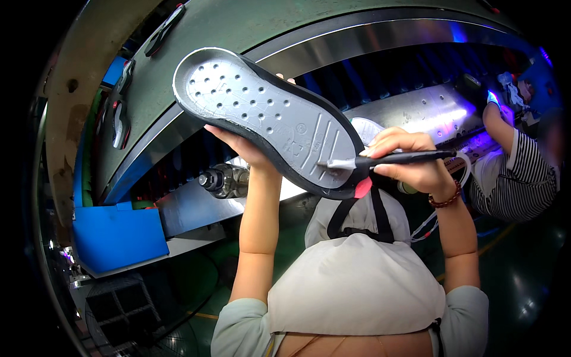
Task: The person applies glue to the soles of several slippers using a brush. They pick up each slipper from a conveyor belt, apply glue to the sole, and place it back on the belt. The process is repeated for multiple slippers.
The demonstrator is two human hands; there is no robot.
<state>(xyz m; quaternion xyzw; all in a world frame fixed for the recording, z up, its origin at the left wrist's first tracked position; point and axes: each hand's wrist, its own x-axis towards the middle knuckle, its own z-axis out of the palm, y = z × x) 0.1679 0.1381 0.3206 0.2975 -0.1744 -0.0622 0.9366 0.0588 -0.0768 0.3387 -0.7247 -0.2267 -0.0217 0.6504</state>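
Observation:
My left hand (248,150) grips a large shoe sole (229,89) from below. Its thumb lies on the near edge and its fingertips show over the far edge. The sole is tilted, its grey inner face up, with small round pits at the heel, raised lines at the forefoot and a black rim. A reddish-pink patch (363,188) shows at its toe end. Closed around the black handle of a brush (410,157) is my right hand (416,169). The brush's pale, whitish bristles touch the forefoot surface near the toe.
A curved green conveyor belt (232,27) with a metal edge carries several soles (121,125) at the left. A clear bottle (229,180) lies on the metal bench (184,208), by a blue box (119,238). Another pale sole (364,127) is partly hidden. A striped-sleeved person (511,178) works at right.

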